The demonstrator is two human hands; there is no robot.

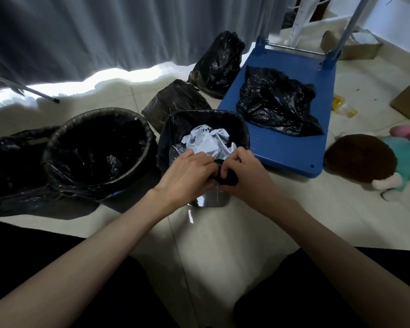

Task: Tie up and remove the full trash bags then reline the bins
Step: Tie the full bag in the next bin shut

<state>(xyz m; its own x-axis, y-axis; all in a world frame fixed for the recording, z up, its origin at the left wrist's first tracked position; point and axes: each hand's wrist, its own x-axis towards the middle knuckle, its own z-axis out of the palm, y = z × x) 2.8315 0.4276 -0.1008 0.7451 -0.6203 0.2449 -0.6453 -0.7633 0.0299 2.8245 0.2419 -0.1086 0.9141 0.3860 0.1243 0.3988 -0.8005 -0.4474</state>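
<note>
Both hands meet at the near rim of the small bin (211, 200): the left hand (187, 176) and right hand (244, 171) each have a grip clamped on its bunched black liner (227, 177). Largest is one blue cart (291, 147) carrying one loose black bag (275, 107). Two bins stand on the floor, the round bin (97, 150) lined and empty-looking. Two tied bags (173, 102) sit behind. One doll (369, 159) lies right.

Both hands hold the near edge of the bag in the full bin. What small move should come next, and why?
Probably gather the far rim inward: left hand and right hand bunch only the near edge, and white waste is uncovered.
</note>
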